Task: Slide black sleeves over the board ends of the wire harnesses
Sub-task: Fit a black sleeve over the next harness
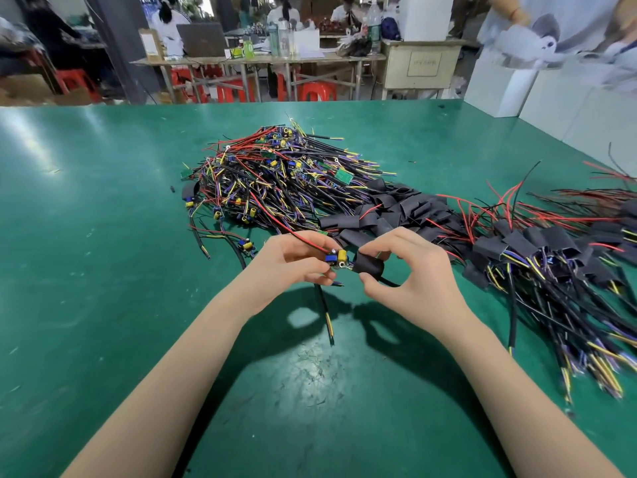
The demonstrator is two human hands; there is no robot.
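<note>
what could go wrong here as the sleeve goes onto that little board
1. The black sleeve in the right hand sits just at the edge of the board that the left hand holds; its mouth may catch on the upright blue and yellow parts and bunch up.
2. The red wire trails back into the unsleeved pile; pulling could drag other harnesses along.
3. Loose sleeves lie mixed with finished harnesses, so pieces may get confused.
</note>
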